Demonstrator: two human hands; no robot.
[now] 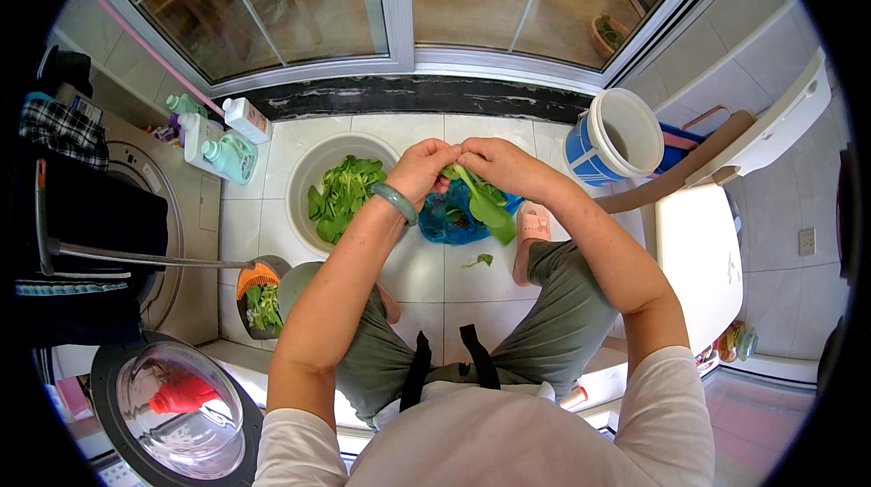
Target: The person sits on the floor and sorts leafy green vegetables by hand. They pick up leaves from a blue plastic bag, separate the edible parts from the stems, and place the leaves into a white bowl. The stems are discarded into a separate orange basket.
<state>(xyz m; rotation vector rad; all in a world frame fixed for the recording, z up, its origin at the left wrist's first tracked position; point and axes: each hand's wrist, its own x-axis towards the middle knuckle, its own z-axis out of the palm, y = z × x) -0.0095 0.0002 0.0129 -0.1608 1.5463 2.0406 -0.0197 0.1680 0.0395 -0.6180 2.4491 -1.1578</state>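
Both of my hands meet in the middle, above a blue plastic bag point(445, 222) on the tiled floor. My left hand point(425, 167) pinches a stem of leafy greens point(488, 206) with its fingers bent. My right hand point(494, 163) closes on the same greens, whose broad leaves hang down over the bag. Just left of my hands stands a pale round basin point(299, 187) with a heap of picked green leaves point(349, 192) in it. One torn leaf point(481, 260) lies on the floor below the bag.
At my left, a dustpan point(247, 313) holds leaf scraps beside an orange broom point(258, 278). Detergent bottles point(231, 156) stand near the washing machine point(195, 215), whose round door point(177, 410) hangs open. A blue and white bucket point(603, 142) and white toilet point(699, 260) are at right.
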